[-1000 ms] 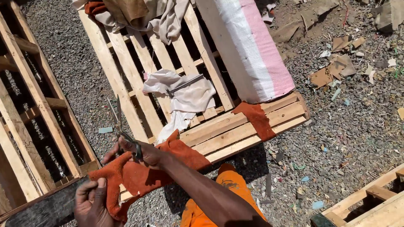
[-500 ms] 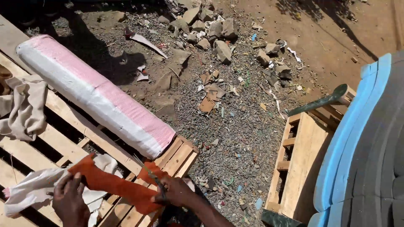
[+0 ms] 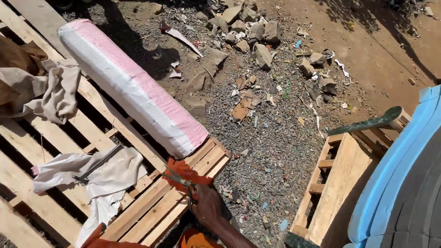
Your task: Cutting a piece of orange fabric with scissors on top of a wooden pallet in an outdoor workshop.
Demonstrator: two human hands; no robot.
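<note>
A crumpled beige cloth lies at the far left on a pallet of rough, pale wooden slats with dark gaps between them. Lower down, a wrinkled white plastic sheet drapes over the slats, and a slim metal tool rests on it at a slant. Behind these, a long roll of woven sacking, white with a pink side, lies diagonally across the pallet, its near end just above the orange fabric. That fabric, a soft bright orange strip, sits bunched at the pallet's near right corner; another bit shows at the bottom edge. The right hand has its fingers closed on a pair of scissors, whose blades bite into the orange fabric. The left hand is out of view. Grey gravel, broken stones and scraps cover the ground to the right, then a second wooden pallet and a curved blue foam slab.
</note>
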